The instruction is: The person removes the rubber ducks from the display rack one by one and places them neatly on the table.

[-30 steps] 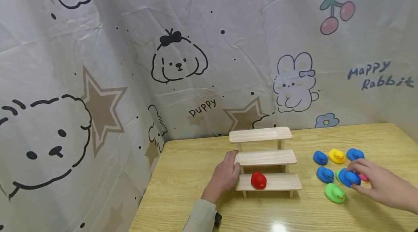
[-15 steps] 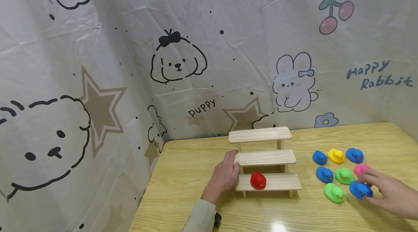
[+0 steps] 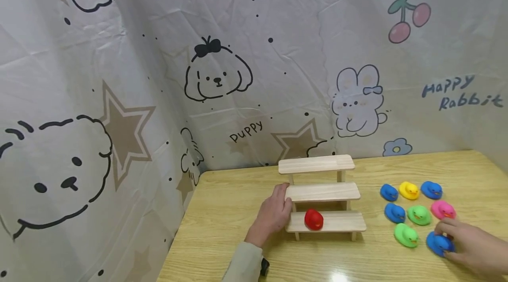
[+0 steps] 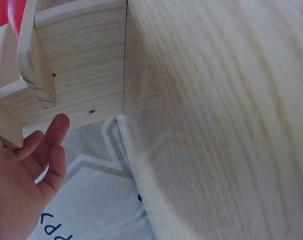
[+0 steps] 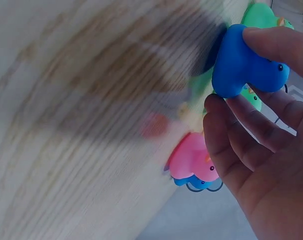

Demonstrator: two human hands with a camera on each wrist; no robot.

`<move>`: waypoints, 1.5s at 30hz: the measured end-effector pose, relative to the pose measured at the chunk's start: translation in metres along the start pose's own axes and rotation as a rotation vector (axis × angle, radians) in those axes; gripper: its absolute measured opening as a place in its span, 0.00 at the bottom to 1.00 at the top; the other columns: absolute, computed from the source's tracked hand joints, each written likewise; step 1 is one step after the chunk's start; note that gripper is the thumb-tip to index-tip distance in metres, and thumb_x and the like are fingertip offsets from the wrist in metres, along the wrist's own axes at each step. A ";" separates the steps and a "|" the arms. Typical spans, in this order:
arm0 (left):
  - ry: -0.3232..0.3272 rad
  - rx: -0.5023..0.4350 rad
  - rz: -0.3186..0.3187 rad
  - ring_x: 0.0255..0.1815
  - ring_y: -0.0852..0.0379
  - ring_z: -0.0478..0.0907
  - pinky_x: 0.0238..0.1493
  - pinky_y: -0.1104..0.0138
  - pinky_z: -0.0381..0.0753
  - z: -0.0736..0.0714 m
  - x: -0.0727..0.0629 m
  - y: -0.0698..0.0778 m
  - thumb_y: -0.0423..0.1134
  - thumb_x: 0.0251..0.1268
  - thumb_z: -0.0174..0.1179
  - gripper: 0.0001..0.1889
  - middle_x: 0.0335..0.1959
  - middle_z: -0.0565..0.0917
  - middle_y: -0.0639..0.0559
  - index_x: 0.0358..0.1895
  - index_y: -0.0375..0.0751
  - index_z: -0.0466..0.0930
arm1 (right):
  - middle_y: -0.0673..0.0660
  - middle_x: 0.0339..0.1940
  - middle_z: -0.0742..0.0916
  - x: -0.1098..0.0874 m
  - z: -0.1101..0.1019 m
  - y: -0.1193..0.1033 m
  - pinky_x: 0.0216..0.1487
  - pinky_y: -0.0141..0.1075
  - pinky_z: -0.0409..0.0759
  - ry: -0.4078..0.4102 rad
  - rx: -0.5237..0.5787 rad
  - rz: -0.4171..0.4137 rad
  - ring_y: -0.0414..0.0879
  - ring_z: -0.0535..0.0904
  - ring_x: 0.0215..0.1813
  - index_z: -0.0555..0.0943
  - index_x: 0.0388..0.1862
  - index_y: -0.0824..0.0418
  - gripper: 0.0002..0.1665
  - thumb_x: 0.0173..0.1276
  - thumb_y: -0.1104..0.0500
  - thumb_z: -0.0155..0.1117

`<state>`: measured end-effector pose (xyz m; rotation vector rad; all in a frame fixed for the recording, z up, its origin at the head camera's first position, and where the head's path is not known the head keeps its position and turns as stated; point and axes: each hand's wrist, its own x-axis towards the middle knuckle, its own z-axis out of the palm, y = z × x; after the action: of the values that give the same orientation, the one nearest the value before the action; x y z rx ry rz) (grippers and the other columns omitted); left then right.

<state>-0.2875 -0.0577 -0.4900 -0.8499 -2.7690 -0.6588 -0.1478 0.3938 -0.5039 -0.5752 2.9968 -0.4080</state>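
In the head view my left hand (image 3: 273, 212) holds the left end of a three-tier wooden shelf (image 3: 323, 192). The left wrist view shows the fingers of that hand (image 4: 29, 175) bent near the end of a shelf board (image 4: 37, 70). One red toy duck (image 3: 314, 220) sits on the lowest tier. Over at the right, my right hand (image 3: 472, 244) pinches a blue rubber duck (image 3: 438, 243) between thumb and fingers, low at the tabletop. In the right wrist view the thumb presses one side of this blue duck (image 5: 231, 62); whether it touches the table is hard to tell.
Beside the shelf lie more toy ducks on the wooden table (image 3: 222, 211): a pink one (image 3: 443, 209), a yellow one (image 3: 409, 190), two green ones, the nearer (image 3: 406, 235) in front, and several blue ones. A patterned curtain (image 3: 238, 75) hangs behind the table.
My right hand has carried the blue duck from above the far green duck toward the table's front, lowering it in front of the pink duck. My left hand keeps its place on the shelf.
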 end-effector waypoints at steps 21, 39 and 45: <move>0.012 0.007 0.008 0.48 0.50 0.76 0.49 0.59 0.76 -0.001 0.001 0.000 0.43 0.71 0.33 0.24 0.62 0.68 0.47 0.67 0.39 0.60 | 0.47 0.33 0.75 0.013 0.005 -0.001 0.28 0.30 0.73 0.005 0.044 0.062 0.32 0.66 0.28 0.76 0.40 0.59 0.23 0.46 0.57 0.76; 0.030 0.001 0.018 0.46 0.50 0.77 0.47 0.59 0.77 -0.002 0.001 -0.001 0.43 0.70 0.35 0.24 0.60 0.69 0.47 0.66 0.39 0.61 | 0.46 0.46 0.78 0.020 -0.021 -0.047 0.38 0.37 0.80 0.155 -0.084 -0.023 0.43 0.78 0.41 0.78 0.46 0.53 0.32 0.47 0.37 0.72; 0.017 -0.004 0.007 0.46 0.50 0.77 0.48 0.59 0.77 -0.001 0.000 0.000 0.43 0.70 0.34 0.24 0.61 0.69 0.47 0.66 0.39 0.61 | 0.41 0.43 0.77 0.029 -0.028 -0.065 0.35 0.32 0.79 0.293 -0.133 -0.186 0.36 0.75 0.40 0.78 0.45 0.48 0.27 0.46 0.45 0.76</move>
<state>-0.2879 -0.0585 -0.4889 -0.8507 -2.7486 -0.6677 -0.1550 0.3317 -0.4594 -0.8836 3.2805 -0.3300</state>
